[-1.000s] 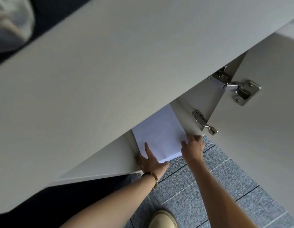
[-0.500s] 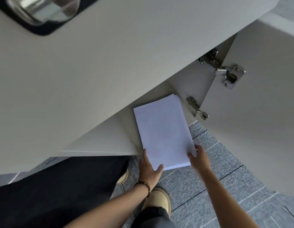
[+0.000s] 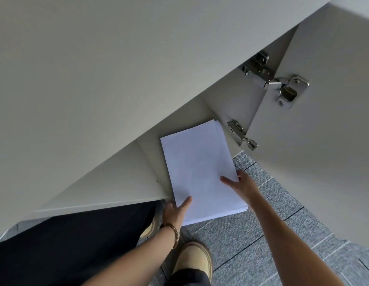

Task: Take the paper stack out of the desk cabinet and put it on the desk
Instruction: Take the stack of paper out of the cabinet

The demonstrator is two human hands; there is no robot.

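Both hands hold the paper stack [image 3: 200, 172] out in front of the open cabinet [image 3: 225, 104], above the carpet [image 3: 262, 244]. The left hand [image 3: 175, 211] grips its near left corner, thumb on top; the right hand [image 3: 241, 184] grips the right edge, thumb on top. The desk [image 3: 97, 79] overhangs the stack's far end. The open door [image 3: 324, 141] with its hinges [image 3: 287, 89] stands just right.

No text, label, brand, number or sign can be read anywhere. The top sheet of the white paper stack [image 3: 200, 170] shows blank, and the silver metal hinges [image 3: 287, 89] carry no legible marking.
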